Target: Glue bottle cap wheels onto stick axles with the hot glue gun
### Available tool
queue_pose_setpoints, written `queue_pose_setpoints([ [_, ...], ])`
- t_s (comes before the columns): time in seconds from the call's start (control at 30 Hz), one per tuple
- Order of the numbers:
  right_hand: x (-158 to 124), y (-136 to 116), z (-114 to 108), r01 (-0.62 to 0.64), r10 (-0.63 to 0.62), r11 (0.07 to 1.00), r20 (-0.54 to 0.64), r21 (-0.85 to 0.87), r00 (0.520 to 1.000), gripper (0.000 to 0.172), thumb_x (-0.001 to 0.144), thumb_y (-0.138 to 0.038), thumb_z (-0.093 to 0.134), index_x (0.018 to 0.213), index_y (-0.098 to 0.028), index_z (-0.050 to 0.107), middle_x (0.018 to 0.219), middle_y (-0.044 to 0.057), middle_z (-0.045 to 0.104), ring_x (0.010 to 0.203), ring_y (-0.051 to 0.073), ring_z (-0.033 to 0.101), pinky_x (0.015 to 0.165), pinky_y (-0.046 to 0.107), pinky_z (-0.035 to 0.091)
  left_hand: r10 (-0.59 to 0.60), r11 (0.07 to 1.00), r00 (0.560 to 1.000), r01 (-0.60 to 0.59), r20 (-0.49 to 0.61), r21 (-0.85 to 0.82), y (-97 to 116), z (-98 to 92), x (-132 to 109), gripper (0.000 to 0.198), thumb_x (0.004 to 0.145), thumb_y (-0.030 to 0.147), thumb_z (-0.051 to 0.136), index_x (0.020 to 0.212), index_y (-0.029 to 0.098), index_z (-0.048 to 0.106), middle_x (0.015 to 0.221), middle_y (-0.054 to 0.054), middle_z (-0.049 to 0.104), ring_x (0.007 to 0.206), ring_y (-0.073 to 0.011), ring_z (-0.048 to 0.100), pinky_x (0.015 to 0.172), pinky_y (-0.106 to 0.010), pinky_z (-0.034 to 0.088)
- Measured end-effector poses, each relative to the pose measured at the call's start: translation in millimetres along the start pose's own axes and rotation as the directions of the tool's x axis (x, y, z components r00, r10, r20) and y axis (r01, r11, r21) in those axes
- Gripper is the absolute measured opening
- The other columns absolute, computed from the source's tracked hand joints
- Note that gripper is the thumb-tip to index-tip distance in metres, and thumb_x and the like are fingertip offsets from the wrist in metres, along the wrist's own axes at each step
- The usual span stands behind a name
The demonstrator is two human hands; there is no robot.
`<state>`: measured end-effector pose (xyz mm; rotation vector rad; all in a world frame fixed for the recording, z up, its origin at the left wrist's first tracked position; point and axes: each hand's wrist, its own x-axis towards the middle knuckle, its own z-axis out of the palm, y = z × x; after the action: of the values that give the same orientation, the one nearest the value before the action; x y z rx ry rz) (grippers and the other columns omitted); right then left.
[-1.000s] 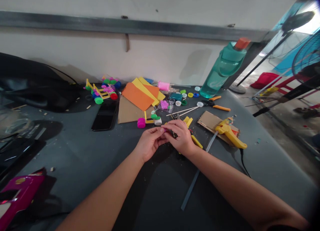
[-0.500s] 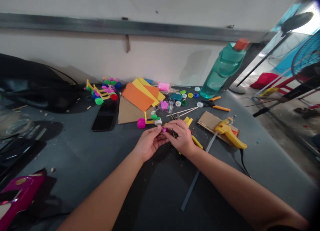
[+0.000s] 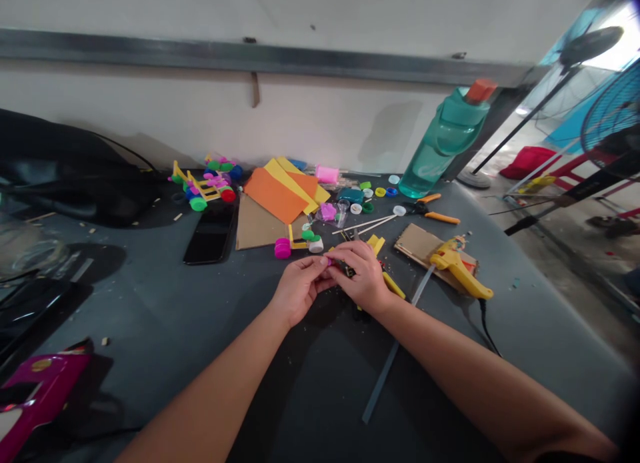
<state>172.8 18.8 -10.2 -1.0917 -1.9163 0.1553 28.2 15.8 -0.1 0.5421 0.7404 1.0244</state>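
Observation:
A small purple-pink piece (image 3: 329,262) is pinched between the fingertips of my left hand (image 3: 299,286) and my right hand (image 3: 361,274); most of it is hidden by the fingers. Both hands are closed and meet above the dark table. Just beyond my left hand lies a small toy-like frame (image 3: 300,245) of yellow strips with magenta, white and green bottle caps on it. Under and beside my right hand are yellow-handled pliers (image 3: 395,285), partly covered, and some yellow strips (image 3: 376,243).
A yellow glue gun (image 3: 457,261) rests on cardboard at the right, its long glue stick (image 3: 385,376) reaching forward. Behind are loose caps (image 3: 381,191), orange-handled pliers (image 3: 440,216), coloured sheets (image 3: 275,193), a teal bottle (image 3: 443,146) and a phone (image 3: 210,233).
The purple-pink piece shows slightly less between my fingertips, and my fingers have shifted a little around it. Everything on the table stays where it was.

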Motion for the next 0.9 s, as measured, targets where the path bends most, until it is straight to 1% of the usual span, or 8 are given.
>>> queue_pose_setpoints([
  [0.1, 0.9, -1.1, -1.5, -0.021, 0.021, 1.000, -0.015, 0.002, 1.000, 0.012, 0.080, -0.026, 0.060, 0.091, -0.023, 0.066, 0.088, 0.004, 0.064, 0.088, 0.020, 0.058, 0.080, 0.038, 0.044, -0.025, 1.000, 0.999, 0.025, 0.037, 0.002, 1.6, -1.2, -0.2, 0.016, 0.072, 0.025, 0.070, 0.075, 0.009, 0.065, 0.067, -0.003, 0.063, 0.065, -0.0107, 0.060, 0.068, -0.027, 0.054],
  [0.23, 1.1, -0.6, -1.9, -0.033, 0.033, 0.999, -0.013, 0.001, 0.999, 0.010, 0.078, -0.022, 0.061, 0.088, -0.023, 0.065, 0.088, 0.004, 0.064, 0.089, 0.020, 0.057, 0.081, 0.038, 0.044, -0.029, 0.999, 0.994, 0.026, 0.107, 0.035, 2.4, -3.2, -0.4, 0.013, 0.075, 0.022, 0.067, 0.074, 0.009, 0.065, 0.067, -0.001, 0.061, 0.065, -0.0088, 0.058, 0.072, -0.027, 0.053],
  [0.37, 0.0, 0.8, -0.2, -0.017, 0.017, 1.000, 0.013, -0.002, 1.000, 0.018, 0.076, -0.021, 0.061, 0.093, -0.023, 0.065, 0.092, 0.005, 0.064, 0.092, 0.021, 0.057, 0.082, 0.038, 0.043, -0.021, 0.999, 0.997, 0.018, 0.075, 0.041, 1.1, -4.4, 0.1, 0.011, 0.074, 0.020, 0.068, 0.074, 0.010, 0.065, 0.066, -0.001, 0.059, 0.064, -0.0078, 0.056, 0.068, -0.024, 0.052],
  [0.47, -0.6, 0.9, 0.4, 0.014, -0.013, 1.000, 0.038, -0.006, 0.999, 0.023, 0.076, -0.020, 0.060, 0.098, -0.023, 0.065, 0.095, 0.005, 0.064, 0.093, 0.020, 0.056, 0.083, 0.038, 0.042, -0.022, 0.999, 0.998, 0.020, 0.052, 0.049, 0.3, -4.5, 0.7, 0.011, 0.072, 0.020, 0.070, 0.075, 0.010, 0.066, 0.066, -0.001, 0.060, 0.064, -0.0080, 0.056, 0.067, -0.024, 0.052],
  [0.6, -0.1, -0.3, -0.4, 0.014, -0.013, 1.000, 0.053, -0.011, 0.998, 0.019, 0.078, -0.020, 0.059, 0.095, -0.023, 0.066, 0.093, 0.004, 0.064, 0.091, 0.020, 0.057, 0.082, 0.038, 0.042, -0.024, 0.999, 0.999, 0.022, 0.046, 0.050, 0.3, -3.5, 0.1, 0.013, 0.070, 0.021, 0.071, 0.075, 0.009, 0.066, 0.066, -0.001, 0.060, 0.064, -0.0084, 0.057, 0.067, -0.024, 0.052],
  [0.77, 1.0, -1.1, -1.3, -0.030, 0.030, 1.000, 0.007, 0.001, 1.000, 0.012, 0.079, -0.022, 0.059, 0.089, -0.022, 0.065, 0.089, 0.004, 0.064, 0.090, 0.020, 0.057, 0.081, 0.038, 0.043, -0.031, 0.999, 0.997, 0.029, 0.068, 0.041, 2.5, -1.5, -2.1, 0.016, 0.072, 0.025, 0.069, 0.077, 0.010, 0.066, 0.069, -0.002, 0.062, 0.066, -0.0100, 0.058, 0.070, -0.027, 0.052],
  [0.9, 0.6, -1.0, -0.7, -0.035, 0.035, 0.999, 0.024, 0.007, 0.999, 0.014, 0.077, -0.021, 0.060, 0.089, -0.023, 0.065, 0.090, 0.004, 0.064, 0.092, 0.021, 0.057, 0.082, 0.039, 0.043, -0.034, 0.998, 0.996, 0.030, 0.079, 0.046, 3.2, -1.7, -1.5, 0.015, 0.070, 0.023, 0.071, 0.072, 0.010, 0.065, 0.067, -0.001, 0.062, 0.064, -0.0088, 0.057, 0.068, -0.024, 0.052],
])
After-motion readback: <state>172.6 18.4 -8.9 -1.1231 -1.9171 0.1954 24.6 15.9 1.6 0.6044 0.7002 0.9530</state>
